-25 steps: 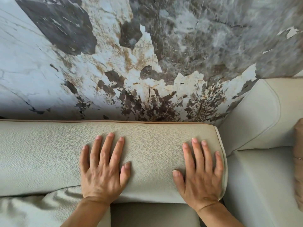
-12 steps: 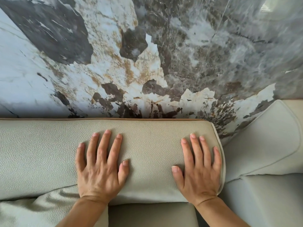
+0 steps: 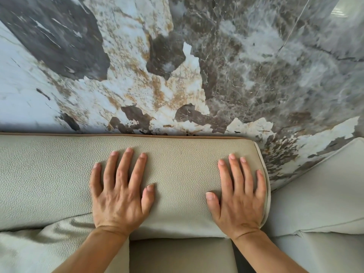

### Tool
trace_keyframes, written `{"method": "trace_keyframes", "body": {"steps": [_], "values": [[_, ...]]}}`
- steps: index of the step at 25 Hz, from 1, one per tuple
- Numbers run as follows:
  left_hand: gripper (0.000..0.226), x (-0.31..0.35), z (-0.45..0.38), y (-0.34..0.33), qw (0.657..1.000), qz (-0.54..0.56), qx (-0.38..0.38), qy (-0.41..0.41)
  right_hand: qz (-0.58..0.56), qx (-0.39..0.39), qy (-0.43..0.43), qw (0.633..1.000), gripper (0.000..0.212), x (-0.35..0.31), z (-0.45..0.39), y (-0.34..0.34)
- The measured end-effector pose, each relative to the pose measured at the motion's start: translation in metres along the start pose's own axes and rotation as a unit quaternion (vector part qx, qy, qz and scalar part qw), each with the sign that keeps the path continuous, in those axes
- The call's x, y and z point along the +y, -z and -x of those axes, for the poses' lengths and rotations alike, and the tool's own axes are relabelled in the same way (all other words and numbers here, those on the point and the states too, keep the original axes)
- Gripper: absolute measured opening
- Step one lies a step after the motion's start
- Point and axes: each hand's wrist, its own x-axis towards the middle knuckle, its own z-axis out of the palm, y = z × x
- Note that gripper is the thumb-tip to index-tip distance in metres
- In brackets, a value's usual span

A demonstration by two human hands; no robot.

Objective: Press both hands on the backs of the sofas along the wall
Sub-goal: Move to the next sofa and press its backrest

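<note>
From the head camera, looking down, the sofa back point(image 3: 177, 174) runs across the middle of the view as a long, rounded cushion in pale grey-green pebbled leather, its far edge trimmed with a thin brown piping that sits against the marbled wall point(image 3: 177, 66). Both hands lie palm-down on top of it, flat and grasping nothing. The left hand point(image 3: 120, 196) rests near the middle of the cushion with its fingers spread and pointing toward the wall, the thumb angled inward toward the other hand. The right hand point(image 3: 239, 198) lies well apart from it, close to the cushion's rounded right end, its little finger just beside the seam that wraps that end; its fingers are held closer together, thumb out to the left. The leather dimples slightly around both palms. Below the wrists, a seat cushion point(image 3: 179, 255) shows between the forearms, and crumpled leather bunches at lower left. To the right, a second sofa point(image 3: 319, 194) in the same pale leather stands beside the first, untouched by either hand.
</note>
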Motion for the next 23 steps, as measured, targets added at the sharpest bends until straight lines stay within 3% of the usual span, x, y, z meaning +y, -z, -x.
{"method": "trace_keyframes", "body": {"steps": [16, 23], "values": [[0.064, -0.001, -0.013, -0.017, 0.999, -0.037, 0.006, -0.005, -0.003, 0.005, 0.027, 1.0, 0.07, 0.004, -0.019, -0.015], [0.063, -0.002, -0.012, -0.017, 1.0, -0.006, -0.005, -0.009, -0.008, -0.071, 0.014, 0.997, 0.069, 0.0, -0.021, -0.001]]}}
